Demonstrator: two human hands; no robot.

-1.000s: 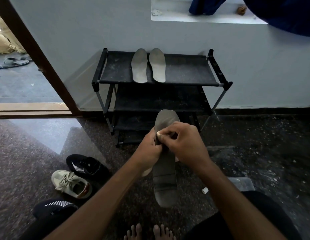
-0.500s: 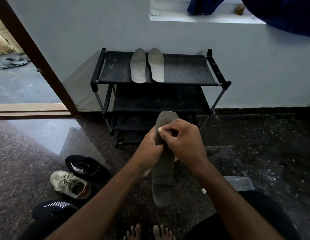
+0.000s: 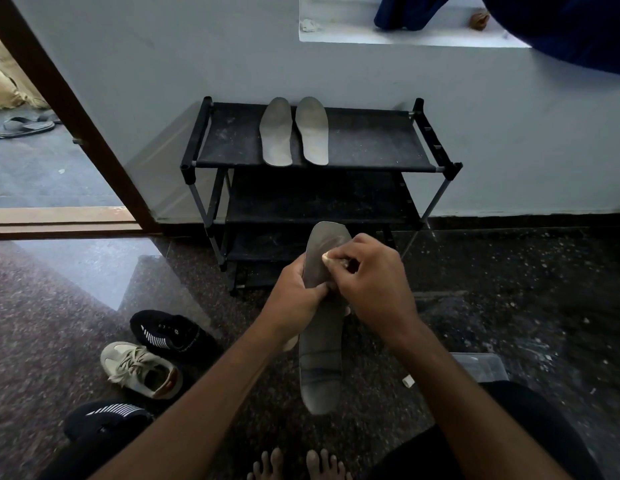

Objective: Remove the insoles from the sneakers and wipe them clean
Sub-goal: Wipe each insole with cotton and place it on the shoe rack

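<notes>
Head view: left hand (image 3: 294,292) grips insole (image 3: 322,344) before the rack (image 3: 370,143); right hand (image 3: 374,275), pinching wipe (image 3: 326,258), has edged toeward; wiping evidently unfinished.

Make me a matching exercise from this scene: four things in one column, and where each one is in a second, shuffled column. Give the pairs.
Things
1. two insoles
2. single insole
3. beige sneaker
4. pale wipe

Places
A. on the floor, to the person's left
B. pinched by the right hand
C. side by side on the shoe rack, top shelf
D. gripped by the left hand

Pairs: 1-C, 2-D, 3-A, 4-B
</notes>
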